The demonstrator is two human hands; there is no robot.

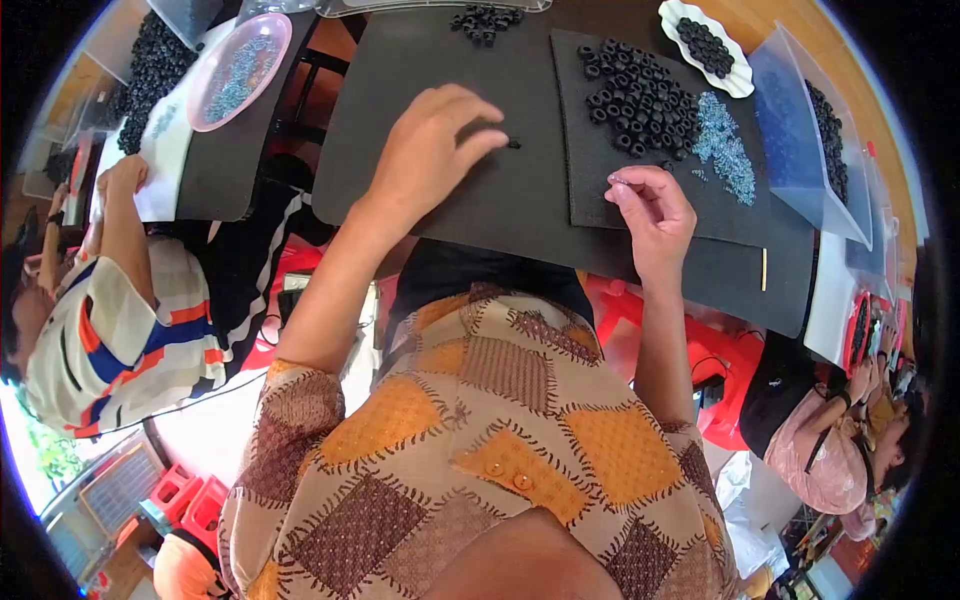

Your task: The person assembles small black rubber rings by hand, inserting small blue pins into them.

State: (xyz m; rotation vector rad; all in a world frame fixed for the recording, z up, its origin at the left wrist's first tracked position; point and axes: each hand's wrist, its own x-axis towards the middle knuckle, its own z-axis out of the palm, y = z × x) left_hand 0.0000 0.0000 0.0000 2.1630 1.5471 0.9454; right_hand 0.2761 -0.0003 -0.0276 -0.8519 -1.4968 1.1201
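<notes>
Black piece (514, 143) lies on the dark table (450, 215) just beside the thumb tip of the left hand (435, 135), whose thumb and fingers are spread apart with only air between them. Over the near part of a black mat (590, 185), the right hand (655, 205) is closed in a pinch, thumb against forefinger, on what seems to be a clear bit (615, 180), though it is too small to be sure. Beyond that hand, black rings (640, 100) sit heaped on the mat, with blue bits (725, 150) spilled against their right side. The heap stands between the right hand and a white dish (741, 80) of dark pieces. A clear bin (800, 170) walls off the mat's right side; a thin stick (764, 270) lies near the table's front edge. At the far edge is a small cluster (485, 22) of black pieces. Across a gap to the left, a pink bowl (200, 115) holds more blue bits, near a person in a striped top (160, 330).
</notes>
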